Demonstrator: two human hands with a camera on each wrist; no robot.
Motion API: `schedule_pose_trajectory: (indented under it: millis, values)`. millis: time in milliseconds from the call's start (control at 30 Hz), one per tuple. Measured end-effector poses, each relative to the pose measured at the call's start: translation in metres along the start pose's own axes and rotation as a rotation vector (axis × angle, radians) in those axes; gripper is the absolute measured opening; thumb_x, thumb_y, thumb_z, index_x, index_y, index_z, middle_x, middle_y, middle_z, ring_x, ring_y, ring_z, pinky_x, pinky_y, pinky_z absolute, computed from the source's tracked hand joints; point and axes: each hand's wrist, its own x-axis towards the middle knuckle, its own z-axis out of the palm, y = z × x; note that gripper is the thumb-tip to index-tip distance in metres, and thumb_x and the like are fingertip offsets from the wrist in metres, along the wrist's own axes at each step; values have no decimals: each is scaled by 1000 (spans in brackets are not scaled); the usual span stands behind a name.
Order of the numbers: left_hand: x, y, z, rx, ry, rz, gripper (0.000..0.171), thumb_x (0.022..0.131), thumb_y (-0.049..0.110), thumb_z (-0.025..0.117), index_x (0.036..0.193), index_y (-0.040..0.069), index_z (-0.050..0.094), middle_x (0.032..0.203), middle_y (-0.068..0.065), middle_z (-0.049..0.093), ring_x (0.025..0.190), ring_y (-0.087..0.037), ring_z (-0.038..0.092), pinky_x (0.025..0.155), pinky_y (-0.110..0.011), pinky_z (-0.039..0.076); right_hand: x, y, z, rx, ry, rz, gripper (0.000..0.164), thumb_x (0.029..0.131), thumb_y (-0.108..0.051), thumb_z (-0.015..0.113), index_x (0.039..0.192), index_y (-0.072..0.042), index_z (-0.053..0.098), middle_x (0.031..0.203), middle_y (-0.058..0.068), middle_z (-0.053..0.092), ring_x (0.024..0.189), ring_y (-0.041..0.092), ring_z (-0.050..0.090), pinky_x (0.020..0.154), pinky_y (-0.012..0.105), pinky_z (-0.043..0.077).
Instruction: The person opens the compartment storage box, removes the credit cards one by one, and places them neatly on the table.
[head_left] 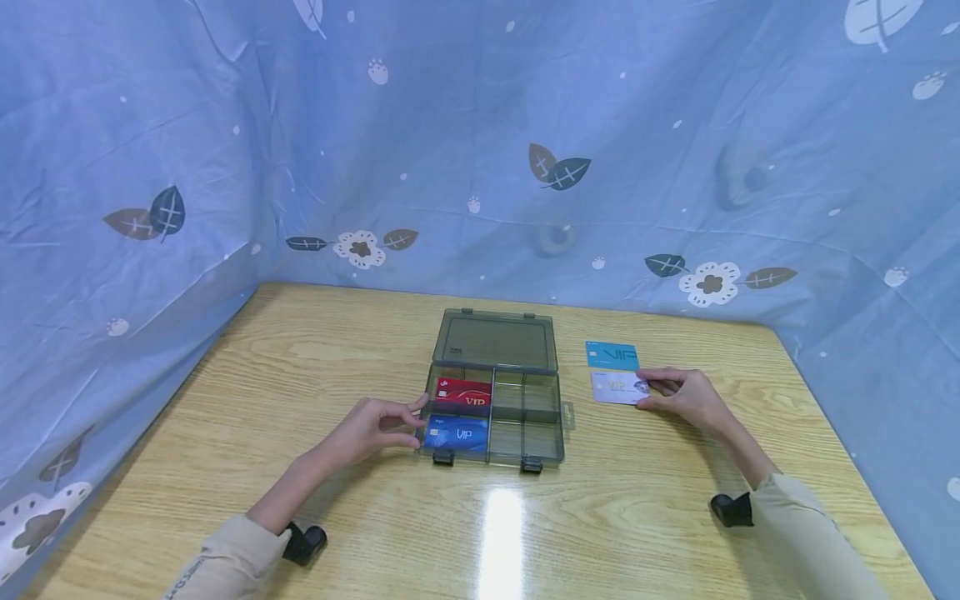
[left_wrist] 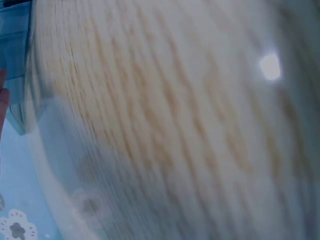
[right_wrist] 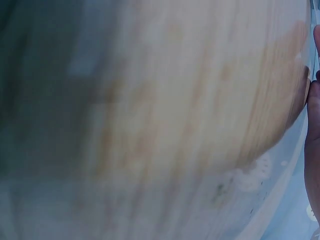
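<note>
A dark translucent plastic compartment box [head_left: 527, 440] lies on the table with its lid [head_left: 497, 342] folded back. In its left column a red VIP card [head_left: 463, 392] lies in the far compartment and a blue VIP card [head_left: 457, 434] in the near one. My left hand [head_left: 373, 427] is at the box's left side, thumb and fingers spread apart along the wall. To the right of the box, my right hand [head_left: 688, 400] holds a white VIP card [head_left: 617, 387] at its right end, thumb and index finger at opposite edges. Just beyond it lies a teal VIP card [head_left: 611, 355].
The wooden table [head_left: 330, 350] is bounded by a blue patterned cloth [head_left: 465, 150] at the back and sides. A clear hanging tab [head_left: 568, 415] juts from the box's right side, and two black latches [head_left: 532, 465] stick out at its front.
</note>
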Motion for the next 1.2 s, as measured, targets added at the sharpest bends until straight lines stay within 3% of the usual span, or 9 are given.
schedule_pose_trajectory:
  millis: [333,600,1033,1200]
  values:
    - [0,1,0,-8,1,4,16,78,8,76,94,3,72,135,-24,49,115,-30,58,90,-33,53,-2,-3,1,-150,8,7,60,74,-25,84,122,3,63,127,24,58,117,32,55,88,11,48]
    - [0,2,0,7,2,2,17,78,8,76,94,2,72,134,-25,50,116,-31,58,90,-32,53,1,-7,0,-163,-20,14,59,74,-24,84,121,4,63,126,25,58,118,33,55,89,15,49]
    - [0,1,-1,7,0,2,18,78,9,76,94,2,72,135,-24,49,113,-29,60,91,-32,52,4,-12,0,-232,-27,3,60,73,-25,85,118,7,64,124,28,59,116,37,57,92,31,51]
    - [1,0,-1,12,-2,-6,18,79,10,76,95,3,72,135,-23,49,113,-28,60,91,-31,52,4,-11,-2,-202,-38,-5,61,71,-23,86,118,8,63,125,28,58,115,37,57,90,22,52]
